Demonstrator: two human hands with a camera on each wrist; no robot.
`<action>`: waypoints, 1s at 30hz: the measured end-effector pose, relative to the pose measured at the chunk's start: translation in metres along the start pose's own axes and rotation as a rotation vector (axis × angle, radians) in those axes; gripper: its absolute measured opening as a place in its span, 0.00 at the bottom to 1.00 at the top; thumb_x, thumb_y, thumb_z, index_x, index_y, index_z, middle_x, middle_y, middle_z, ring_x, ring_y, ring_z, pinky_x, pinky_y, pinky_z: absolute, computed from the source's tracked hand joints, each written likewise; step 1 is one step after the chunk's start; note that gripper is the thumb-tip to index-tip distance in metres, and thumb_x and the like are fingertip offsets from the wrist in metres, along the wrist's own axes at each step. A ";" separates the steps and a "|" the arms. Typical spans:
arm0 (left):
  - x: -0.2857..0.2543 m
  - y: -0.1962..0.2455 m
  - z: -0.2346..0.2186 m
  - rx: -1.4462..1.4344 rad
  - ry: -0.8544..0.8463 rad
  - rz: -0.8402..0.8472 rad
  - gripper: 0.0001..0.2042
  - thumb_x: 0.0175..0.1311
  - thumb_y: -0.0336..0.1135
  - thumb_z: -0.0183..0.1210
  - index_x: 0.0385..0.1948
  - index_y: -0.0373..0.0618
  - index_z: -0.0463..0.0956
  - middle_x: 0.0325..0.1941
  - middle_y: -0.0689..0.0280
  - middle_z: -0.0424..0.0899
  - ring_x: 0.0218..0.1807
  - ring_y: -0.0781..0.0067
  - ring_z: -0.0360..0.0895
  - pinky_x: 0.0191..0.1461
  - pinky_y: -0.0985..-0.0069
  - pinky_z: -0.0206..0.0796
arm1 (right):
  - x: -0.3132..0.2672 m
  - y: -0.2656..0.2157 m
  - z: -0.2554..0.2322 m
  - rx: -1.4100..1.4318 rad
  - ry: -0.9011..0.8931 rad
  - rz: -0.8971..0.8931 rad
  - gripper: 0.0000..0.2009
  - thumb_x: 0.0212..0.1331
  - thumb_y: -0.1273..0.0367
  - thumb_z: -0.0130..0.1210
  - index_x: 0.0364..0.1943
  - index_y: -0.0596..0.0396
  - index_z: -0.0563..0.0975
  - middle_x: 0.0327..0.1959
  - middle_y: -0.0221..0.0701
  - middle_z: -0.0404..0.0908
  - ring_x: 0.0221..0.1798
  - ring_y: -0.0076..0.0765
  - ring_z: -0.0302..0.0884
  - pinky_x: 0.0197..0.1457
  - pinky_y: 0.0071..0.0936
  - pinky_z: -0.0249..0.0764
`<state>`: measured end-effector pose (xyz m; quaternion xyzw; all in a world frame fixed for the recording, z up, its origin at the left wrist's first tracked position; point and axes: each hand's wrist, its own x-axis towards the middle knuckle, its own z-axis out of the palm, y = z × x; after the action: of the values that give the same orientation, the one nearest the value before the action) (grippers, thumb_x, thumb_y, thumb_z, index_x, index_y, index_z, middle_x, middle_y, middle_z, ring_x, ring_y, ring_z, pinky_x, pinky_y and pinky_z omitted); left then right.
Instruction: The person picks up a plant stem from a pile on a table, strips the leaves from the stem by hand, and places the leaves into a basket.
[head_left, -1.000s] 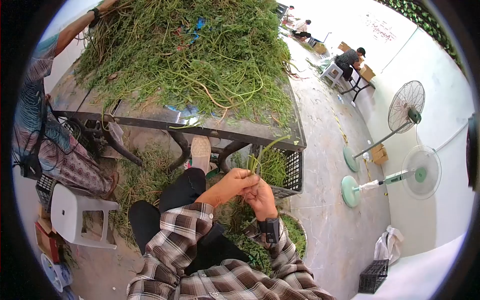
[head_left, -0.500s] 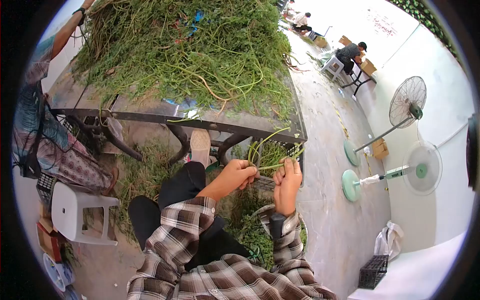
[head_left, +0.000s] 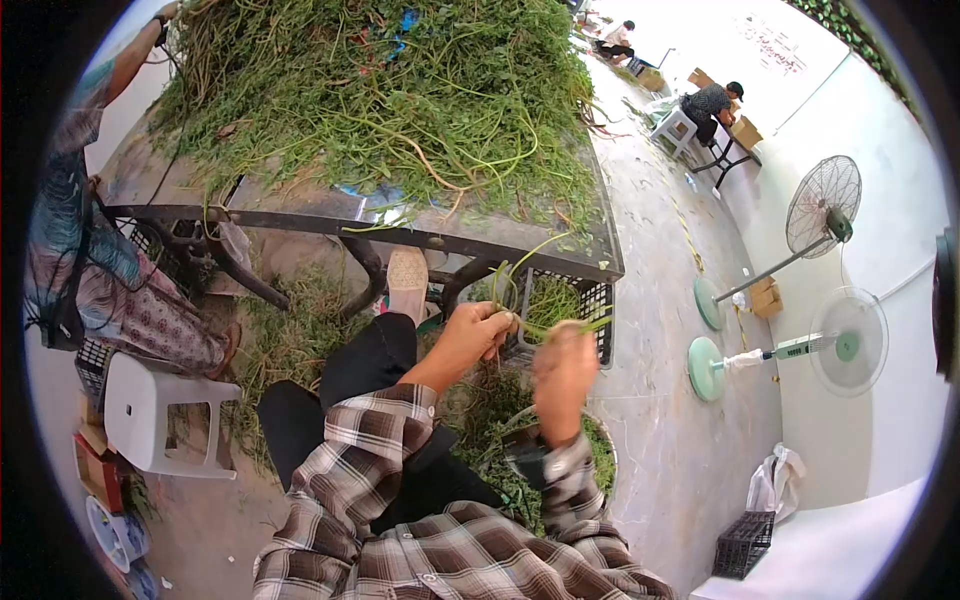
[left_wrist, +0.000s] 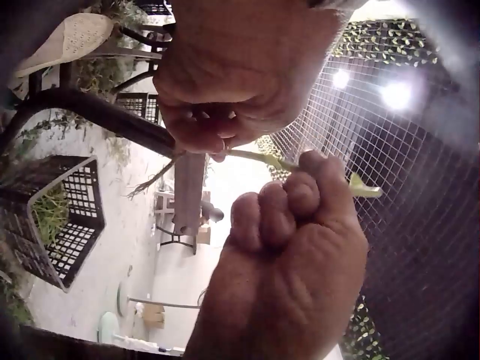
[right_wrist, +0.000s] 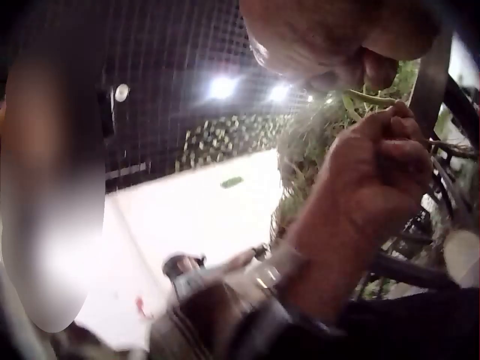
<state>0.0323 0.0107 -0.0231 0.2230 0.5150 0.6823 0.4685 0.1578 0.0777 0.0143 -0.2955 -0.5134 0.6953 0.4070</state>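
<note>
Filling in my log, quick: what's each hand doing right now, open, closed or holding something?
Left hand: closed, pinching a green stem.
Right hand: closed, holding the same stem, though blurred in the head view.

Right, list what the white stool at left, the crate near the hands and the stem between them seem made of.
Stool: likely matte moulded plastic; rounded, one-piece look.
Crate: probably dull plastic; black lattice walls.
Stem: plant matter, seemingly smooth; slender and green.

Stem (left_wrist: 259,157) partly hidden by hands (left_wrist: 292,244)
</note>
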 end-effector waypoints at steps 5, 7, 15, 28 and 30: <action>-0.006 0.000 0.018 0.033 -0.291 -0.001 0.10 0.62 0.37 0.54 0.28 0.39 0.76 0.19 0.72 0.72 0.17 0.85 0.65 0.22 0.85 0.57 | 0.048 0.022 -0.054 0.515 0.005 0.254 0.09 0.66 0.65 0.43 0.31 0.54 0.68 0.14 0.18 0.54 0.15 0.15 0.49 0.17 0.17 0.49; -0.001 -0.005 0.021 0.080 -0.323 0.001 0.10 0.62 0.38 0.54 0.28 0.39 0.76 0.19 0.73 0.72 0.17 0.85 0.65 0.22 0.85 0.56 | 0.056 0.039 -0.061 0.544 0.000 0.293 0.09 0.67 0.65 0.42 0.31 0.54 0.68 0.14 0.18 0.55 0.15 0.16 0.49 0.17 0.17 0.50; -0.019 0.011 0.010 -0.036 -0.419 -0.037 0.12 0.62 0.38 0.54 0.26 0.38 0.76 0.19 0.72 0.73 0.17 0.86 0.65 0.22 0.84 0.56 | 0.103 0.119 -0.140 0.757 0.223 0.477 0.11 0.66 0.63 0.42 0.27 0.51 0.65 0.13 0.20 0.53 0.13 0.20 0.49 0.15 0.17 0.50; -0.002 -0.004 0.017 0.573 -0.050 0.199 0.13 0.60 0.37 0.55 0.22 0.35 0.76 0.13 0.68 0.69 0.16 0.81 0.65 0.21 0.75 0.56 | 0.026 -0.017 -0.034 -0.238 -0.215 -0.017 0.14 0.62 0.67 0.49 0.50 0.58 0.73 0.18 0.14 0.61 0.17 0.10 0.52 0.19 0.13 0.47; -0.007 -0.002 0.016 0.658 -0.023 0.213 0.13 0.59 0.37 0.55 0.22 0.35 0.76 0.12 0.66 0.69 0.16 0.78 0.65 0.22 0.72 0.56 | 0.028 -0.016 -0.026 -0.435 -0.244 -0.097 0.13 0.62 0.67 0.50 0.47 0.58 0.74 0.18 0.14 0.62 0.18 0.10 0.52 0.20 0.14 0.48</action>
<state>0.0492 0.0132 -0.0178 0.4224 0.6760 0.5222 0.3032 0.1697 0.1167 0.0216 -0.2651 -0.7100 0.5784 0.3019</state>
